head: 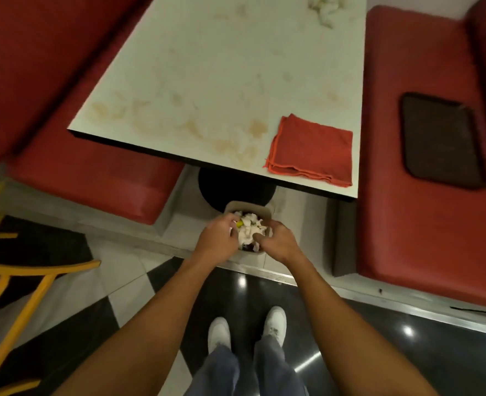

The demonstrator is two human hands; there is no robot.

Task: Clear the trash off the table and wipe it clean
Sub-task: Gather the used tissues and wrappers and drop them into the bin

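A small beige trash bin (236,205) stands on the floor under the table's near edge, filled with crumpled white paper trash (249,231). My left hand (217,241) and my right hand (277,240) reach down over the bin from either side, fingers curled on the white paper at its top. The white table (207,67) carries brownish stains across its near half. A folded red cloth (313,148) lies at the table's near right corner. More crumpled white trash (326,8) sits at the far right of the tabletop.
Red booth seats flank the table, left (87,172) and right (407,195). A dark brown tray (441,140) lies on the right seat. A yellow chair frame (13,270) stands at the left. The table's black pedestal base (236,187) is behind the bin.
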